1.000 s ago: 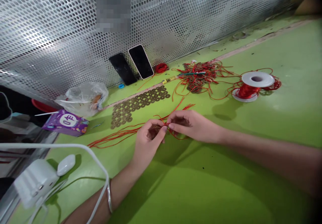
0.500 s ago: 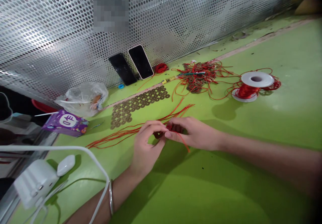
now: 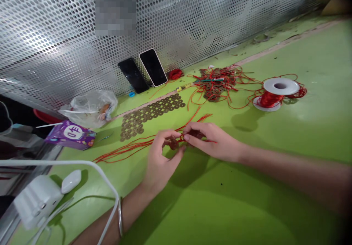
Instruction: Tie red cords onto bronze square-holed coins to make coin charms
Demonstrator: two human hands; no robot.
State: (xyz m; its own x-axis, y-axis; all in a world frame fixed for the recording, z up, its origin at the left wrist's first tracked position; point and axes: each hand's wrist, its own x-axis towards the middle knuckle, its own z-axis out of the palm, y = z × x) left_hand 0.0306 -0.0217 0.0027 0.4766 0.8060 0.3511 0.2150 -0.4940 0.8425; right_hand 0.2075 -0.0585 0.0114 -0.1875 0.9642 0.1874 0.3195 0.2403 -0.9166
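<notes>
Both hands (image 3: pixel 187 146) pinch coin (image 3: pixel 173 143); red cord (image 3: pixel 123 150) runs left-right.

A small round brown coin (image 3: pixel 173 144) is pinched between the left thumb and forefinger. A thin red cord (image 3: pixel 192 140) is gripped at the right fingertips, just beside the coin, trailing sideways past both hands.

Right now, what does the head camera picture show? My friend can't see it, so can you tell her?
Two bare hands meet over a green table: the left hand pinches a small brown coin, and the right hand holds red string at it. Behind lie rows of coins and a spool.
</notes>
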